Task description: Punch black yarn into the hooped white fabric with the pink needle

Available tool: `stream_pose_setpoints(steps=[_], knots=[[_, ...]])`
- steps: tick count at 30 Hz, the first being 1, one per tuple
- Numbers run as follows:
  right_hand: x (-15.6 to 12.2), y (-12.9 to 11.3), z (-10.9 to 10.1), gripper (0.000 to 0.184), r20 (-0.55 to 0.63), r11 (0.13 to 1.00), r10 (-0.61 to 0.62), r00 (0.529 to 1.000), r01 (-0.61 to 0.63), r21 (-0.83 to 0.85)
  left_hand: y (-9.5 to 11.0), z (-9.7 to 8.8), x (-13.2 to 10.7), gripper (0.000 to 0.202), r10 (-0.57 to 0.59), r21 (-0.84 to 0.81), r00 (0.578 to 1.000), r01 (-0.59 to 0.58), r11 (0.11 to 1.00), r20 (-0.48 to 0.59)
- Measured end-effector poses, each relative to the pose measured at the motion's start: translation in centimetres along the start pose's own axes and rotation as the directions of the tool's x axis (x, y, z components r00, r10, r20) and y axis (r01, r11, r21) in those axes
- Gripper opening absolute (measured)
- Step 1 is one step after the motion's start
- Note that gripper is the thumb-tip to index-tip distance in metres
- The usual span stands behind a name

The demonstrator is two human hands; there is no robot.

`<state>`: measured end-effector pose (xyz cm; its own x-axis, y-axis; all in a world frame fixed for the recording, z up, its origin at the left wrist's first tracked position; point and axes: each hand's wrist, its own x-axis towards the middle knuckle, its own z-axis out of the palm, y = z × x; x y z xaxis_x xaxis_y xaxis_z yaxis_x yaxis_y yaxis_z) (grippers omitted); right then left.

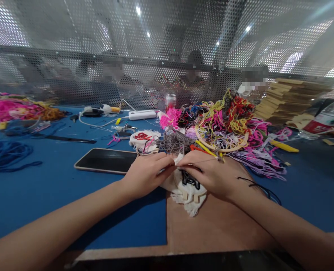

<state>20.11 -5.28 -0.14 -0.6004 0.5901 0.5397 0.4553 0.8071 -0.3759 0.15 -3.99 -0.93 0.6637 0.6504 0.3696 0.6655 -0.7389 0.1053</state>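
Left hand (pixel 147 174), right hand (pixel 209 174) pinch thread (pixel 198 162) (taut, running left-right) over cloth (pixel 188 188).

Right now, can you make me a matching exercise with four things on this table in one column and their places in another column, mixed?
Things:
1. phone
2. can
3. white cloth
4. yarn pile

Places:
A. under both hands
B. far back, by the mesh
C. flat on the blue mat, left of the left hand
D. behind the right hand

Pairs: 1-C, 2-B, 3-A, 4-D
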Motion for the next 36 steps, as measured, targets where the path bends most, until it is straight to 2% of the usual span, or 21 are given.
stream_pose_setpoints(steps=[6,10,12,14,17,19,20,22,24,25,27,30,33,36], knots=[[-0.6,0.4,0.0,0.014,-0.240,1.000,0.014,0.971,-0.016,-0.007,-0.1,-0.1,-0.1,0.026,-0.017,-0.007,1.000,0.017,1.000,0.024],[-0.8,0.4,-0.5,0.023,-0.411,0.989,0.147,0.899,-0.141,0.045,-0.2,-0.1,0.0,0.027,-0.016,0.004,1.000,0.016,1.000,0.018],[-0.7,0.8,-0.8,0.030,-0.441,0.976,0.213,0.872,-0.210,0.057,-0.3,0.0,0.0,0.027,-0.012,0.016,1.000,0.012,1.000,0.002],[-0.4,1.6,-1.1,0.033,-0.410,0.963,0.234,0.882,-0.267,-0.024,-0.3,0.1,-0.1,0.026,-0.006,0.016,1.000,0.006,1.000,-0.001],[-0.1,2.8,-1.5,0.034,-0.348,0.905,0.239,0.906,-0.338,-0.258,-0.3,0.1,-0.1,0.025,-0.008,-0.021,1.000,0.008,1.000,-0.002],[0.1,3.1,-1.5,0.033,-0.354,0.887,0.241,0.904,-0.353,-0.297,-0.3,0.0,-0.1,0.023,-0.025,-0.053,1.000,0.025,0.998,-0.007],[0.1,2.9,-1.4,0.029,-0.345,0.903,0.256,0.903,-0.350,-0.248,-0.2,-0.1,-0.1,0.022,-0.040,-0.066,0.999,0.039,0.997,-0.008],[0.1,2.0,-0.9,0.019,-0.260,0.942,0.311,0.914,-0.333,-0.044,-0.1,-0.2,0.0,0.021,-0.065,-0.087,0.998,0.064,0.994,-0.009],[0.0,0.9,-0.3,0.025,-0.102,0.925,0.366,0.925,-0.349,0.150,0.0,-0.3,0.0,0.020,-0.078,-0.107,0.997,0.075,0.991,-0.025],[-0.1,0.4,0.1,0.028,-0.067,0.907,0.389,0.919,-0.370,0.201,0.1,-0.3,0.0,0.019,-0.076,-0.120,0.996,0.071,0.990,-0.039],[-0.2,-0.2,0.9,0.027,0.032,0.846,0.448,0.893,-0.435,0.309,0.1,-0.2,0.0,0.017,-0.066,-0.140,0.996,0.056,0.989,-0.066],[-0.3,0.0,2.0,0.028,0.163,0.664,0.522,0.837,-0.519,0.538,0.1,0.1,-0.2,0.016,-0.045,-0.143,0.996,0.033,0.989,-0.080],[-0.3,0.7,2.5,0.031,0.185,0.523,0.550,0.814,-0.509,0.684,0.1,0.3,-0.2,0.016,-0.032,-0.129,0.997,0.022,0.991,-0.077],[-0.3,1.1,2.6,0.026,0.163,0.477,0.564,0.809,-0.481,0.736,0.1,0.4,-0.3,0.015,-0.031,-0.117,0.997,0.022,0.993,-0.077]])
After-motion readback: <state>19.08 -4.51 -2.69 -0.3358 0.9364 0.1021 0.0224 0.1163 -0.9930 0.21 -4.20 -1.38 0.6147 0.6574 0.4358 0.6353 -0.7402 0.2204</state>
